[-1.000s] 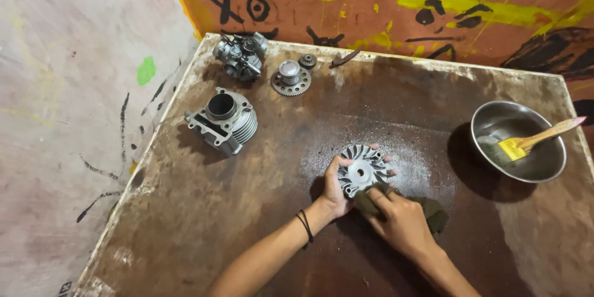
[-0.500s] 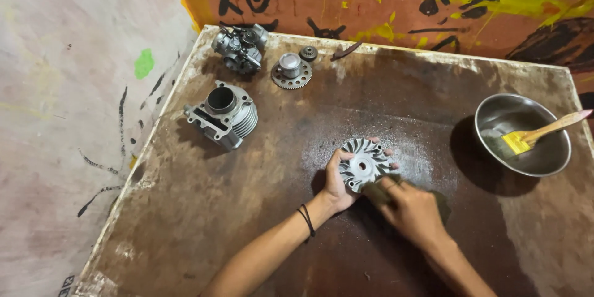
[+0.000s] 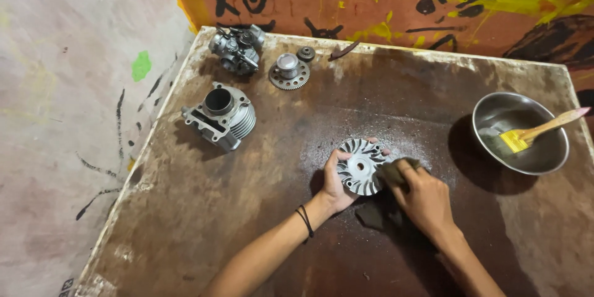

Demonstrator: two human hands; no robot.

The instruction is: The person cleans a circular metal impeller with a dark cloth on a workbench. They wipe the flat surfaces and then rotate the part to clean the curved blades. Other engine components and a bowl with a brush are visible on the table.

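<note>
My left hand is clamped around the finned metal disc, thumb on its near-left rim and fingertips showing over the far edge, holding it tilted up off the brown tabletop. My right hand is closed on a dark olive rag and presses it against the disc's right side, so both hands meet at the disc, just in front of me. A loose end of the rag lies on the table below the disc, between my wrists.

Well off to the right of my right hand sits a round steel bowl. In it rests a paintbrush with yellow bristles down in the bowl and its pale wooden handle leaning out over the far-right rim. I cannot tell whether the bowl holds liquid.

Far beyond my left hand, to the left, stands a finned engine cylinder with its bore open upward. Past that, near the table's far corner, lie a carburetor, a toothed gear with a hub and a small dark gear.
</note>
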